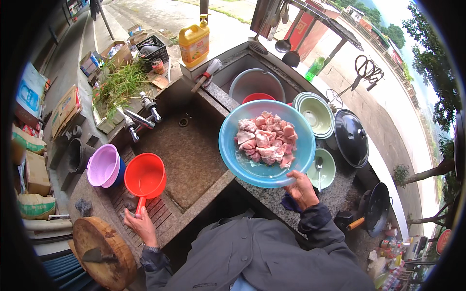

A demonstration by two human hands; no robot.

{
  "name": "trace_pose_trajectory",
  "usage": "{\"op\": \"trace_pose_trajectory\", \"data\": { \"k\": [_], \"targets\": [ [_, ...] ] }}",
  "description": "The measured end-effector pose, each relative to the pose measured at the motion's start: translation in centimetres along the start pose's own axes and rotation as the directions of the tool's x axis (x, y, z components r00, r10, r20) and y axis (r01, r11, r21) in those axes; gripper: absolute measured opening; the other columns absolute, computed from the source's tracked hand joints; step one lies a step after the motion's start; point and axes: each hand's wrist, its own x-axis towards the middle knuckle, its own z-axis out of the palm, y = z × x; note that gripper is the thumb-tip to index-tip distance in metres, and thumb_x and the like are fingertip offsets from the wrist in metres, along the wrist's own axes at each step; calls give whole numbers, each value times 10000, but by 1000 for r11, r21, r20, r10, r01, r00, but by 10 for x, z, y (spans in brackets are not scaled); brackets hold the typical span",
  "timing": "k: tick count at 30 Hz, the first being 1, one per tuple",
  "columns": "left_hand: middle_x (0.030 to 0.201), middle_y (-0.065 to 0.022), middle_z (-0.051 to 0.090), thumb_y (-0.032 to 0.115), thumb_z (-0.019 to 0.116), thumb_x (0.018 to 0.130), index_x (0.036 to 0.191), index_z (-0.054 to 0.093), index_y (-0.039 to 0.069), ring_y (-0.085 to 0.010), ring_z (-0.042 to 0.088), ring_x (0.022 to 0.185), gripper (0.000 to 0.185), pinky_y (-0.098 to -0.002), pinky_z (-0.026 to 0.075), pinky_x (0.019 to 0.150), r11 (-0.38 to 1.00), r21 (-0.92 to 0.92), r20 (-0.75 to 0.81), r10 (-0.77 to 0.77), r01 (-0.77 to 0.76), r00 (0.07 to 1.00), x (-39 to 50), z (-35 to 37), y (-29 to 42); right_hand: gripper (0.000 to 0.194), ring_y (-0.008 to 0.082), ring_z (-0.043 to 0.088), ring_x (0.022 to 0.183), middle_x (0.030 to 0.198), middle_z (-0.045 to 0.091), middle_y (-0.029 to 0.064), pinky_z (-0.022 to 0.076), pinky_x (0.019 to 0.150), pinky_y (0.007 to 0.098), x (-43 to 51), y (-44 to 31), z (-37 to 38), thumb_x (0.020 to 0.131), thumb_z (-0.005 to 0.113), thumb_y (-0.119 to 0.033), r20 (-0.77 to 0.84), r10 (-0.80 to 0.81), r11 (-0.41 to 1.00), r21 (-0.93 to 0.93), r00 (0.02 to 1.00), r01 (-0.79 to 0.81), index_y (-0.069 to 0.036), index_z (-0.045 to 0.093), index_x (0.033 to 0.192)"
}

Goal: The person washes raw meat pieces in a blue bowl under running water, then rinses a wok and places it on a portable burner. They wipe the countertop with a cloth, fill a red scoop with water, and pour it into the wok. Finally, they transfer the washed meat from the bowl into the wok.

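Note:
My right hand (303,190) grips the near rim of a blue plastic basin (233,145) that holds raw chunks of meat (267,140). The basin is over the counter at the right side of a stone sink (182,160). My left hand (142,223) is at the handle of a red plastic water ladle (145,174), which stands on the ribbed drainboard left of the sink. A purple plastic colander (103,165) sits in a blue container beyond the ladle. Whether the left fingers close fully round the handle is hard to see.
Taps (140,118) reach over the sink's far left corner. Behind the basin is a grey tub (256,82) in a second sink. Green bowls (315,114), a black lid (351,138) and a wok (376,209) stand right. A round wooden chopping board (103,252) with a cleaver is lower left.

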Motion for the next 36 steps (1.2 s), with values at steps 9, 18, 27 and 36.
{"op": "trace_pose_trajectory", "data": {
  "k": [9,18,27,36],
  "targets": [
    [1231,-144,583,403,637,988,1342,476,26,-283,605,1140,541,-415,561,888,375,-262,961,182,889,206,-47,57,210,500,358,630,1101,1254,535,194,586,892,528,-18,36,-1,855,540,26,2,54,985,163,999,-54,53,371,1325],
    [1195,-132,622,108,617,899,1286,481,-30,-269,647,1063,433,-472,553,877,454,-53,972,226,889,-57,-75,70,261,573,292,671,1057,1243,579,149,597,894,475,-63,56,1,855,544,30,6,87,976,199,996,-86,-10,347,1392],
    [1136,-120,620,42,585,865,1243,497,-44,-256,649,1019,397,-431,571,841,441,-306,934,310,844,176,-73,22,293,472,290,654,1118,1254,600,138,608,887,447,-75,46,-5,937,615,-92,176,142,942,280,974,-188,-15,421,1360],
    [1203,-162,586,24,548,849,1281,461,-63,-297,641,1061,449,-478,583,876,482,-352,932,258,803,255,-59,1,281,684,255,636,1099,1370,515,197,578,848,366,-62,21,-2,941,709,-253,39,-430,875,-228,902,427,4,341,1457]
  ]
}}
